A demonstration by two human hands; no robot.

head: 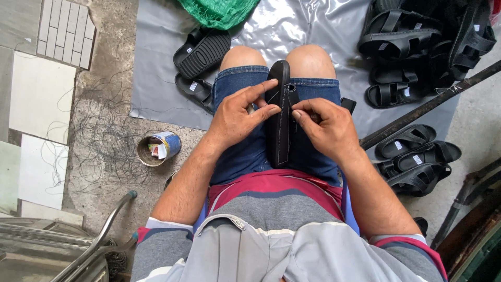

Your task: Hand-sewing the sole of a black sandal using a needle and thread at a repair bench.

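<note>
Frame centre: black sandal (pixel 279 117) stands on edge between left hand (pixel 237 117) and right hand (pixel 326 125), both pinching it.

The person wears blue denim shorts (pixel 245 104) with a faded, worn look and hems ending just above the bare knees. Over them hangs a short-sleeved shirt (pixel 271 230) banded in wide horizontal stripes: a dull red band at the waist, then dark grey, then a pale grey panel across the chest with a stitched seam running down it. Each sleeve cuff carries a narrow red and white edging, and both forearms are bare
</note>
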